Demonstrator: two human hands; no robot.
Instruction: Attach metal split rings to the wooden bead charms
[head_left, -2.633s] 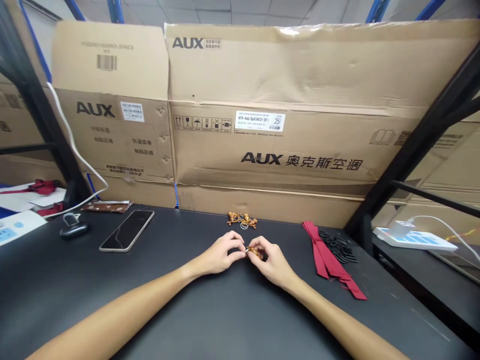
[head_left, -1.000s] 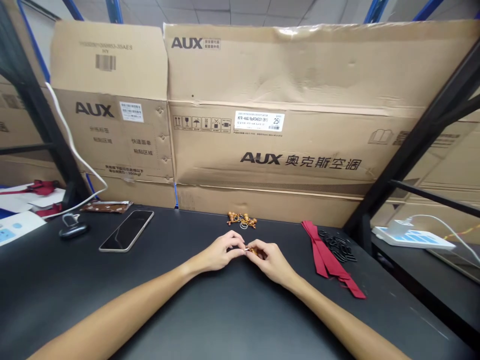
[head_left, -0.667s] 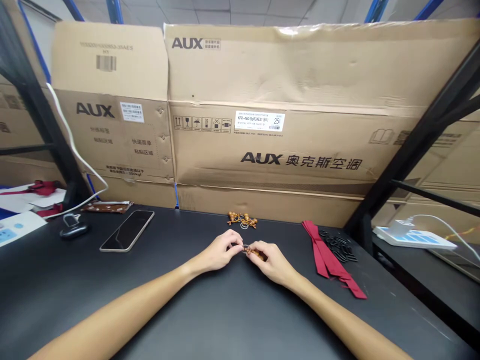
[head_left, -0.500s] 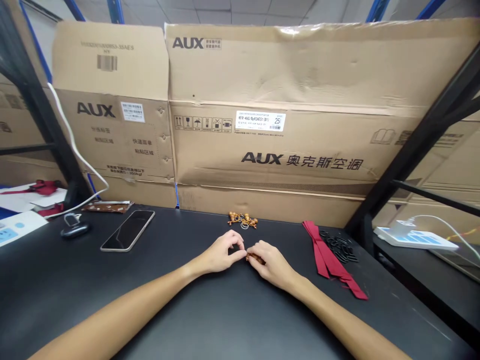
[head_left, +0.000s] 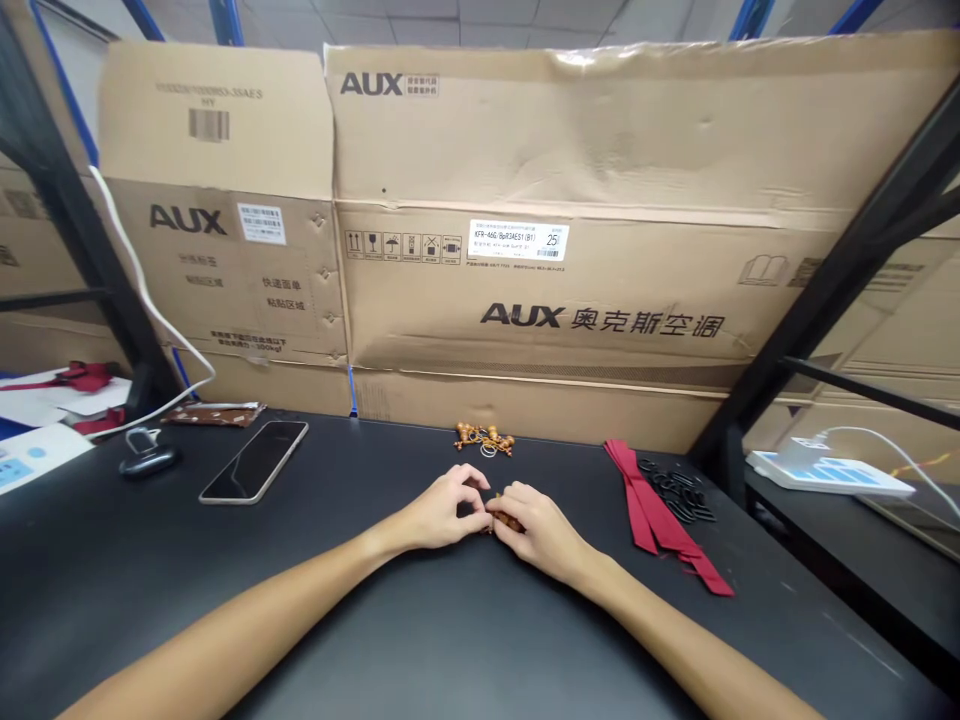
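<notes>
My left hand (head_left: 444, 508) and my right hand (head_left: 534, 527) meet over the black table (head_left: 420, 640), fingertips pinched together on a small brown wooden bead piece (head_left: 501, 519). Most of that piece is hidden by my fingers. A small pile of brown beads with metal rings (head_left: 484, 438) lies just beyond my hands, near the cardboard. Red ribbons (head_left: 660, 515) lie to the right of my right hand, with a heap of black rings (head_left: 681, 490) beside them.
Large AUX cardboard boxes (head_left: 570, 250) wall off the back of the table. A phone (head_left: 253, 461) lies at the left, with a black clip-like object (head_left: 146, 452) and a white cable (head_left: 154, 300) further left. A white power strip (head_left: 825, 472) sits at the right behind a black frame post (head_left: 817, 290).
My hands have closed in on each other, fingertips now touching over the bead piece, which is more hidden than before. They have stayed at the same spot on the table.
</notes>
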